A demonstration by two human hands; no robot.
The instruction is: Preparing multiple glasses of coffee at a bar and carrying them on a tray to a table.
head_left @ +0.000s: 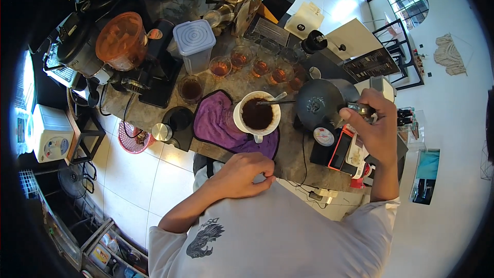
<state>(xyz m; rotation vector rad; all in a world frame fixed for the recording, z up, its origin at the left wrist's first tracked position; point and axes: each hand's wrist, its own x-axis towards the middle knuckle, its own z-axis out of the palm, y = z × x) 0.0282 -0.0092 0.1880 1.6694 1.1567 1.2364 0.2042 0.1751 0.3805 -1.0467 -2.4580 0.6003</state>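
Note:
My right hand (371, 123) is wrapped around the handle of a dark gooseneck kettle (321, 100). The kettle's thin spout reaches left over a white coffee dripper (237, 118). Dark wet coffee grounds (257, 114) fill the dripper, and a metal spoon (279, 96) leans in it. Whether water flows from the spout is too small to tell. Under the dripper lies a purple cloth (213, 118) with a dark border. My left hand (248, 175) rests curled against my shirt by the counter's near edge, with nothing visible in its fingers.
Behind the dripper stand several glasses of amber drink (261, 67). To the left are a darker glass (191, 89), a lidded plastic container (194, 44) and a grinder with an orange hopper (121, 41). An orange-edged device (340, 148) and cables lie right of the cloth.

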